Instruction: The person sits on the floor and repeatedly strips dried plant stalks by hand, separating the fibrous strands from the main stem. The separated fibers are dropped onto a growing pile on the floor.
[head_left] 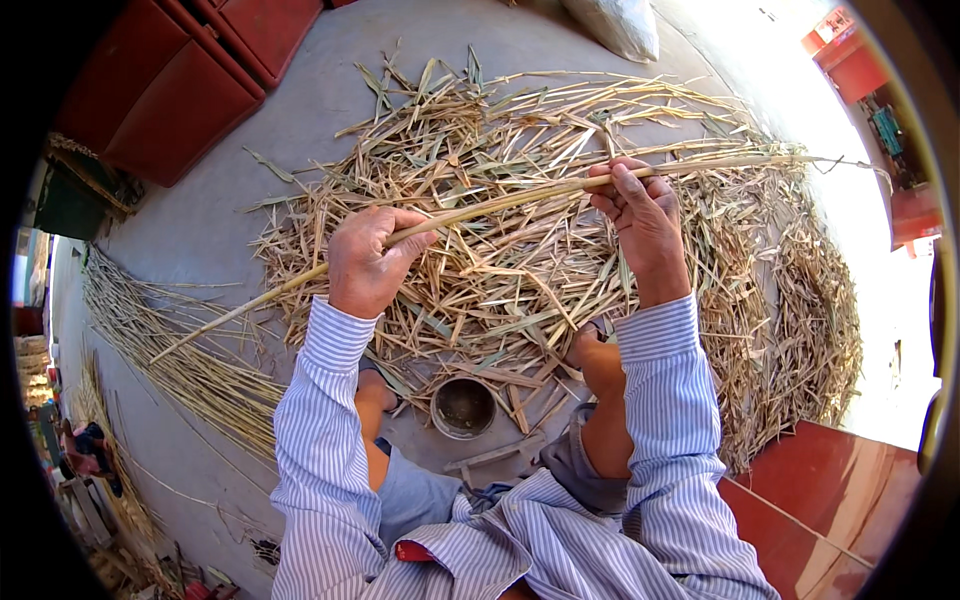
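A long, pale yellow reed stalk [510, 198] stretches between my two hands, slanting up from lower left to upper right. My left hand [372, 258] grips it near its thicker lower part, thumb and fingers closed round it. Farther along, my right hand [640, 205] pinches the stalk between thumb and fingertips. Its thin far end trails off past the right hand toward a bright strip of floor. Below both hands lies a wide pile of dry leaves and stripped husks [500, 265].
Between my feet stands a small metal bowl [464, 432] with dark contents. A bundle of thin stalks [190, 355] lies at the left. Red cabinets [180, 90] stand at the upper left, a white sack [618, 28] at the top. A red panel [820, 500] is at the lower right.
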